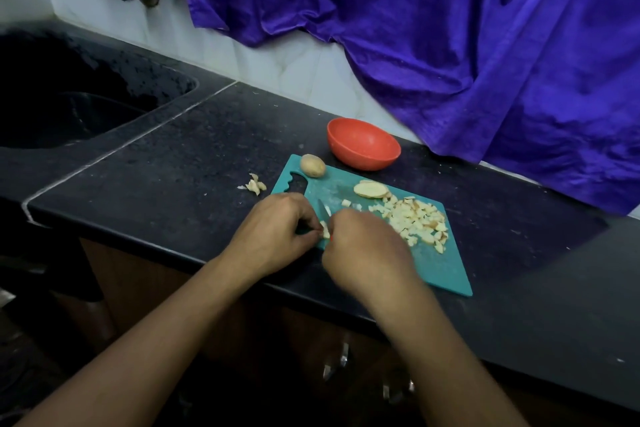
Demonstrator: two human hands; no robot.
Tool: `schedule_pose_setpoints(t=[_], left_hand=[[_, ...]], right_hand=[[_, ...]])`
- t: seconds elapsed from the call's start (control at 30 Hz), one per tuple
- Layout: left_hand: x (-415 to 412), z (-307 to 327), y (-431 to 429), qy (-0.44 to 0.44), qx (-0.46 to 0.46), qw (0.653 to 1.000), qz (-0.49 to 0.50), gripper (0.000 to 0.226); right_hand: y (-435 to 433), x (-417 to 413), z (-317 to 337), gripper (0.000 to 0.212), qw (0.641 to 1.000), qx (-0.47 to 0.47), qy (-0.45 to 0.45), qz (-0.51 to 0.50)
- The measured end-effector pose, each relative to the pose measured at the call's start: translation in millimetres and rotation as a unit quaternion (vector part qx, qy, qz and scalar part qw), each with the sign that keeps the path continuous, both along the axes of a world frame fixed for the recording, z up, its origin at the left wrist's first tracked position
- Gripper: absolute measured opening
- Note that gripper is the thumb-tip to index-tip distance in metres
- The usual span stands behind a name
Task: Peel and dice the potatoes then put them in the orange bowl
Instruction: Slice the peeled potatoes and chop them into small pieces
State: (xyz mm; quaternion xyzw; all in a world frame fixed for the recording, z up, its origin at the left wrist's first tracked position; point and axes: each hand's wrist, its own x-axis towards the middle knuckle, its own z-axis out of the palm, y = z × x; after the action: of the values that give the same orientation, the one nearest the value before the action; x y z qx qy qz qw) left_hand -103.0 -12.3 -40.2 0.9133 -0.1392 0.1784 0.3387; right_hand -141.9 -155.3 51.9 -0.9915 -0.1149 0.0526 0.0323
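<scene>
As I judge dicing to be the step in hand, every item below is placed from the teal cutting board [446, 274].

- Left hand [277, 229]: over the board's near-left edge, fingertips pinching a small potato piece [325, 230], pinned so the blade can meet it.
- Right hand [367, 250]: over the board's near middle, fingers curled, apparently round the handle of the knife [323, 209]. Only a red sliver of the handle shows, so I cannot confirm the grip itself.
- Knife: short blade between my hands. Its long axis runs from me toward the board's far edge, with the tip pointing away and slightly left.
- Diced potato [417, 222]: heaped on the board's right half, pushed aside to keep the cutting spot free.
- Peeled potato half [371, 189]: on the board just beyond the heap. Its long axis lies roughly along the board's far edge, waiting its turn.
- Whole potato [312, 165]: unpeeled, at the board's far-left corner, long axis slanting far-left to near-right.
- Peelings [255, 184]: on the counter just left of the board, kept off the cutting surface.
- Orange bowl [367, 159]: just beyond the board's far edge, within easy reach. No dice are visible inside.
</scene>
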Motion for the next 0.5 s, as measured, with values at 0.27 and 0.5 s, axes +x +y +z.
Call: schedule_pose_setpoints(t=[0.27,0.5], left_hand=[[-1,-1,-1,-0.002,0.004,1.0,0.014,0.007],[-4,1,0,0.019,-0.002,0.999,0.033,0.007]], right_hand=[[-11,-25,-40,0.049,0.996,0.026,-0.088,0.015],[-9,14,18,0.027,0.999,0.016,0.033,-0.006]])
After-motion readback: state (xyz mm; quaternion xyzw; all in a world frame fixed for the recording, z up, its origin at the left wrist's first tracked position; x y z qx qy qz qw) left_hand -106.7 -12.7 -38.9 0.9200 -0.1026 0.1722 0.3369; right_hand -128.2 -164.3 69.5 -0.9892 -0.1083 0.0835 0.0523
